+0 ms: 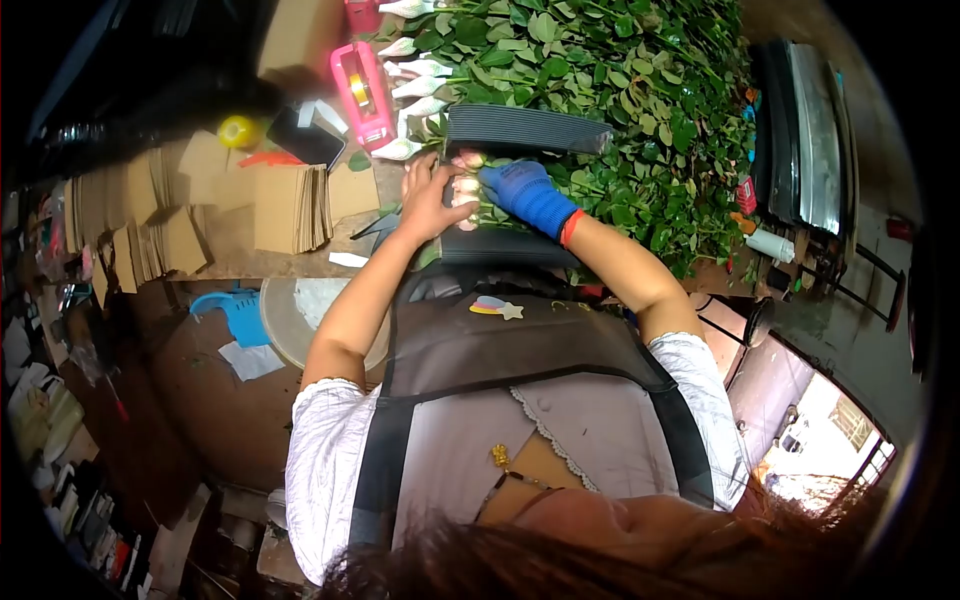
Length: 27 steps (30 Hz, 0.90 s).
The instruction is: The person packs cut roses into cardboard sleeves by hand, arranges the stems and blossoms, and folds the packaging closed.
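Note:
Several pale pink roses [466, 186] lie with their heads in a row between my two hands, inside a dark ridged wrap. One wall of this wrap [530, 130] stands behind the roses, and another part [500, 247] lies in front against my apron. My left hand [432, 200] is bare, its fingers stretched out at the rose heads with the thumb touching them. On my right hand [525, 192] is a blue glove. It is curled over the roses just behind their heads, and its fingertips are partly hidden.
Leafy rose stems [640, 120] pile over the right of the table, with white-sleeved rose heads [420, 88] at their left. A pink tape dispenser [362, 97], a phone [306, 135], cardboard pieces [290, 207] and yellow tape [236, 131] lie left. Dark sheets [815, 140] stand right.

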Motion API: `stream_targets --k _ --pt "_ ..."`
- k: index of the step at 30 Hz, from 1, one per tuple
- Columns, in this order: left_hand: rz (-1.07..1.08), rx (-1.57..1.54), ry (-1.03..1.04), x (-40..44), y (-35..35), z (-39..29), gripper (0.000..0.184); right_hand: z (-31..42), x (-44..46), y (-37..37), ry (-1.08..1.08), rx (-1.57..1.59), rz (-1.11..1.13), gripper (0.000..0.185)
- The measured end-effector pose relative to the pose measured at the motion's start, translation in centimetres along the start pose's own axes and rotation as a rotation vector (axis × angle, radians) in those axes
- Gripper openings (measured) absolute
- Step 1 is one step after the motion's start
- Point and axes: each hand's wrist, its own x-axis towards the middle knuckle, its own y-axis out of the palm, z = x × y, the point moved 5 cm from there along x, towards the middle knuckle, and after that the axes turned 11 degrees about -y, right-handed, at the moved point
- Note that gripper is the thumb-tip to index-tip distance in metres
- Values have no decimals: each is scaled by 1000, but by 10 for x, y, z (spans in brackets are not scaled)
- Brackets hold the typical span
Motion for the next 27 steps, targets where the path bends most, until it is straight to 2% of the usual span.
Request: stream_targets --k 4,5,7,8,9,12,14,19,22,26,27 --pt "-15 -86 -93 7 8 1 48 -1 2 12 -80 -16 -62 15" --pt "-37 -106 -124 7 11 -1 43 -5 3 19 -81 -15 -3 20" --pt "-139 -83 -117 7 9 -9 32 -6 -14 5 48 82 -10 28" --pt "-143 -99 -102 8 9 -9 32 -6 -24 1 111 133 -11 33" --pt "-147 -117 -92 7 9 -7 32 -7 -31 2 140 82 -75 48" --pt "-126 -122 -87 5 12 -1 32 -16 -35 4 103 101 -15 55" --pt "-129 -94 -79 5 13 -3 32 -26 -24 10 75 162 0 50" --pt "-129 -229 -137 9 9 -3 65 -41 -11 16 64 332 -32 43" --pt "-118 0 -68 14 16 1 66 -36 -13 15 56 330 2 44" --pt "-72 -31 -324 26 10 -6 54 -38 -12 18 81 297 33 46" --pt "-132 -53 -230 27 15 -1 53 -32 -19 4 64 240 14 47"
